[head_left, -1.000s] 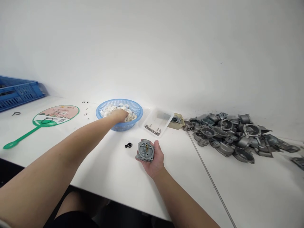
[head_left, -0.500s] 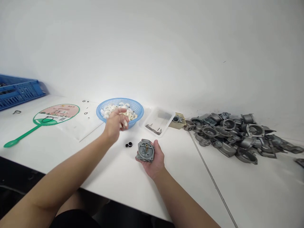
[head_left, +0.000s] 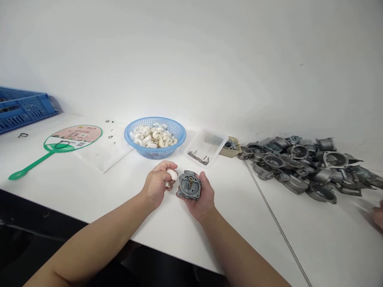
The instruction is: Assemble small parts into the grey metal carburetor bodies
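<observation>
My right hand [head_left: 204, 198] lies palm up and holds a grey die-cast carburetor body [head_left: 189, 185], with a brass jet standing in its centre. My left hand [head_left: 156, 185] is closed on a small white plastic float [head_left: 171, 174] with a bit of brass at its edge, right next to the carburetor body. The two hands are close but the float does not visibly touch the body. A white table [head_left: 179, 223] lies under both hands.
A blue mesh basket [head_left: 155, 153] of white floats stands ahead, beside a clear plastic tray [head_left: 209, 149] holding metal clips. Grey carburetor castings [head_left: 302, 169] lie heaped at right. A thin metal rod [head_left: 277, 225] lies on the table. A co-worker's hand [head_left: 377, 215] shows at the right edge.
My left hand has come back from the basket with a white float and now sits beside my right hand. The view has shifted slightly, and the black rubber part is no longer visible.
</observation>
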Available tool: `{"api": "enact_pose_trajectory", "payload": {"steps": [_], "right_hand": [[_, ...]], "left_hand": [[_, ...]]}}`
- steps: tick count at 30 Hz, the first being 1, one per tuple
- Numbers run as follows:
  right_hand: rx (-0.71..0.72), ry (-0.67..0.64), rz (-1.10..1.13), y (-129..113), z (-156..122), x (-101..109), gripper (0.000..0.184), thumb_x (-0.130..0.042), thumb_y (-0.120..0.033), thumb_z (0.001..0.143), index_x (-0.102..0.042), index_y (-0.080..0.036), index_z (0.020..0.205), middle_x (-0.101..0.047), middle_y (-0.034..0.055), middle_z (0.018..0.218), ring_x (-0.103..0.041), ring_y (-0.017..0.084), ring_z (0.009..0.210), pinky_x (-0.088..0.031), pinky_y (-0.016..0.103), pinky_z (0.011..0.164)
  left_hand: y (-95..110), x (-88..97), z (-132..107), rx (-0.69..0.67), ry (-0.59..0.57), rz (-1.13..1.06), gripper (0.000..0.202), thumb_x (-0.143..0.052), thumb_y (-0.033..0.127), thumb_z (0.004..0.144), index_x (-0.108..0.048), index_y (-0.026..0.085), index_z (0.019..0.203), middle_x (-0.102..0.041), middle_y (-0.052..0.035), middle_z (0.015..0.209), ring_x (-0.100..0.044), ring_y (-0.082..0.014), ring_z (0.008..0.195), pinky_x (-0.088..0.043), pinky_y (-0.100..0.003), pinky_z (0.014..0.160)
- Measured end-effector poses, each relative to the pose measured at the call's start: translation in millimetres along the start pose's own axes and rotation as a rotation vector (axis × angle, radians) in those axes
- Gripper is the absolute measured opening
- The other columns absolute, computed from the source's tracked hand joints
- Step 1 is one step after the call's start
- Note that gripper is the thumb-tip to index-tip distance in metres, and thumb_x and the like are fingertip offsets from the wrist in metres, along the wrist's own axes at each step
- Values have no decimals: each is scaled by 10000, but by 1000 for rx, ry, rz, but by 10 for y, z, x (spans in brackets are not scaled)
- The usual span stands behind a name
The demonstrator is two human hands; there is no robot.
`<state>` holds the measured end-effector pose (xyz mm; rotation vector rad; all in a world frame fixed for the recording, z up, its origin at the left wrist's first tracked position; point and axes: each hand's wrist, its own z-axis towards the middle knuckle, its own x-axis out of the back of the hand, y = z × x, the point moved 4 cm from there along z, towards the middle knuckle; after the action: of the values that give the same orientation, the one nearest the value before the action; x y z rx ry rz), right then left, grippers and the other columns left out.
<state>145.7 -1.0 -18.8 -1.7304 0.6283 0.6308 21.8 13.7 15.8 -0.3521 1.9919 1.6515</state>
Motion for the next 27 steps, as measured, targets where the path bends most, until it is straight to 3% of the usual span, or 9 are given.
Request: {"api": "enact_pose_trajectory", "payload": {"steps": [3, 8, 14, 18, 22, 27], "right_hand": [[5, 11, 4, 3, 21, 10, 373, -525, -519, 817, -628, -171, 902, -664, 36, 735, -617, 180, 563, -509, 320, 460], [7, -6, 6, 14, 45, 45, 357, -537, -498, 818, -641, -171, 914, -674, 38, 741, -622, 182, 572, -523, 329, 469], [20, -56, 19, 15, 56, 49, 348, -545, -485, 822, -654, -164, 901, -679, 49, 722, -624, 187, 584, -517, 317, 469], [8, -26, 36, 19, 62, 40, 343, -553, -496, 813, -656, -171, 857, -677, 39, 694, -628, 190, 599, -502, 305, 482], [-8, 31, 29, 17, 49, 13, 340, -528, -500, 819, -643, -180, 827, -696, 43, 741, -636, 202, 599, -494, 326, 505], [-12, 36, -1, 19, 35, -27, 335, -513, -501, 821, -623, -185, 832, -708, 59, 777, -634, 208, 568, -463, 305, 467]], "left_hand": [[2, 32, -18, -11, 87, 97, 325, -459, 155, 488, -551, 164, 799, -517, 17, 549, -398, -77, 455, -186, -176, 402], [-25, 8, -19, 42, 92, 168, 248, -501, 177, 523, -526, 179, 770, -481, 58, 500, -285, -33, 369, -128, -171, 388], [-70, 8, -15, -79, 97, 283, 334, -641, 237, 619, -600, 151, 939, -486, 70, 522, -347, -36, 385, -254, -180, 397], [-125, 47, 5, -84, 106, 344, 422, -683, 232, 623, -632, 116, 1026, -520, 57, 513, -429, -63, 402, -368, -208, 422], [-149, 112, 44, -154, 166, 367, 328, -684, 161, 589, -659, 133, 915, -612, 11, 661, -514, -77, 457, -446, -223, 459], [-185, 124, 58, -235, 159, 333, 218, -658, 171, 621, -628, 149, 836, -604, 6, 715, -542, -84, 475, -487, -246, 492]]}}
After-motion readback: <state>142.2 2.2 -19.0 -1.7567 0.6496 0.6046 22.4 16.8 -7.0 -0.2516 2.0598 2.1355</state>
